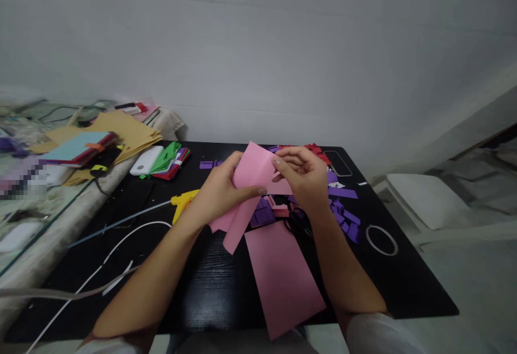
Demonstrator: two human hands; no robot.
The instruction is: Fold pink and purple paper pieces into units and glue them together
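Observation:
A pink sheet of paper, bent along its length, is held up over the middle of the black table. My left hand grips its left side, with the thumb across the front. At the upper right edge, the thumb and fingers of my right hand pinch the same sheet. A second flat pink sheet lies below, its corner reaching past the table's front edge. Behind the hands are folded purple paper pieces and a small folded pink piece, partly hidden.
A yellow glue gun, partly behind my left arm, lies on the black table. Purple strips, red pieces and a white ring are at right. Coloured paper sits back left. A white cable crosses the left side.

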